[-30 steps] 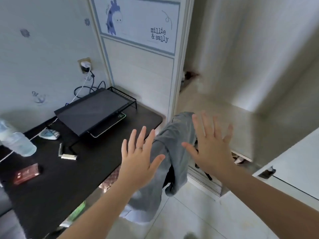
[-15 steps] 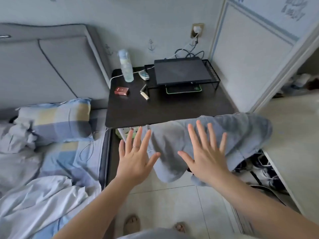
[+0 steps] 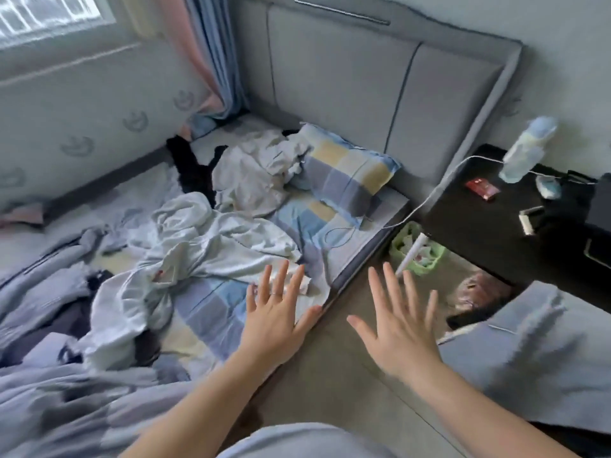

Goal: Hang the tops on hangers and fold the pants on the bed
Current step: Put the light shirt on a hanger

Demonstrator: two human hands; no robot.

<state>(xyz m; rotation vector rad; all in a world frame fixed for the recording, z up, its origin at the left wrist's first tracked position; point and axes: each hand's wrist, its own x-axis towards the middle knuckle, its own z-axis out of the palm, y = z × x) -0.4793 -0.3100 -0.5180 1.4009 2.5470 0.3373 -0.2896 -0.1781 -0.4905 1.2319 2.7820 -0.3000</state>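
Left hand (image 3: 274,322) over the bed (image 3: 211,312), right hand (image 3: 396,332) over the floor (image 3: 330,375), both empty with fingers wide

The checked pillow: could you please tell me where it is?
Head view, centre: the pillow lies on the bed against the headboard, left of the black table.

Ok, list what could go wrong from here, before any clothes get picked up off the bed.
The white cable runs from the black table onto the bed; dragging clothes could snag it and tip the bottle. The pale garments lie tangled with dark ones, so pulling one may drag others off the edge by the left hand.
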